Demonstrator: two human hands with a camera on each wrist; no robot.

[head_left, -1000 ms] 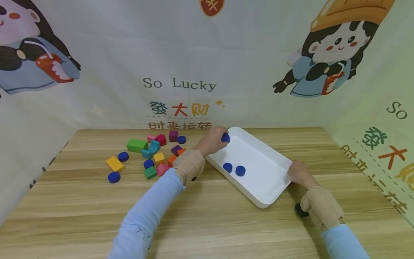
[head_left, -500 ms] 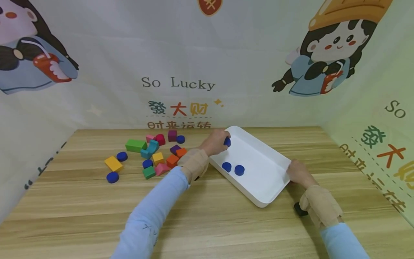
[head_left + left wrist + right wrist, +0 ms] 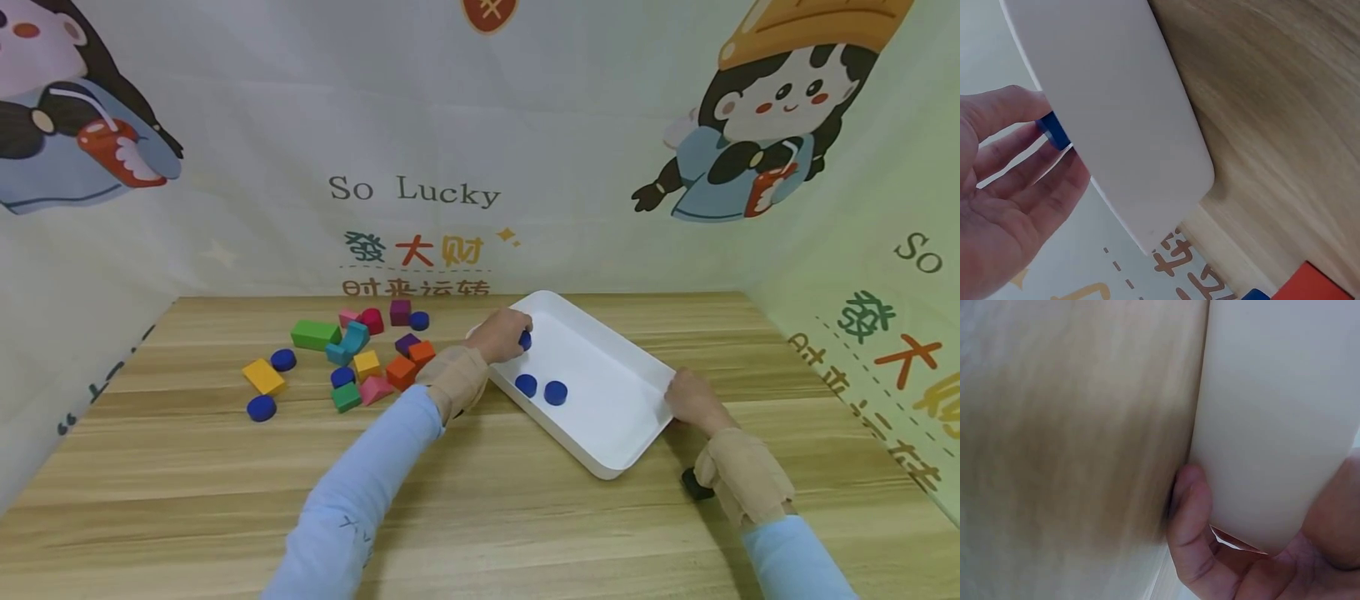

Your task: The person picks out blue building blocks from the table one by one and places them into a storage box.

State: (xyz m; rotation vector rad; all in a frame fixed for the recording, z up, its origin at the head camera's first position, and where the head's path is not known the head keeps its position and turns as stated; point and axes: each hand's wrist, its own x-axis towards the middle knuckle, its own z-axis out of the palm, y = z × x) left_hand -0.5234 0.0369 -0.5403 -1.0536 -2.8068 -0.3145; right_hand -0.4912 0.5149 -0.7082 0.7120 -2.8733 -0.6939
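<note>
My left hand [image 3: 501, 333] reaches over the far left wall of a white tray [image 3: 611, 358] and pinches a blue disc [image 3: 526, 340] between thumb and fingers. In the left wrist view the tray wall partly hides that disc [image 3: 1055, 130]. Two more blue discs, one by the left wall [image 3: 526, 385] and one beside it [image 3: 556, 393], lie flat on the tray floor. At the tray's right corner my right hand [image 3: 697, 402] grips the wall. The right wrist view shows its fingers [image 3: 1191, 512] curled under the tray's outer side [image 3: 1272, 412].
Left of the tray, several coloured blocks lie scattered, among them a green block [image 3: 316, 334], a yellow block [image 3: 264, 377] and an orange block [image 3: 401, 372]. Further blue discs [image 3: 262, 407] lie among them. A printed cloth [image 3: 570, 167] hangs behind the wooden table [image 3: 480, 517].
My left hand has moved slightly down into the tray with the blue disc. The right hand keeps its grip on the tray corner, and the tray has hardly moved.
</note>
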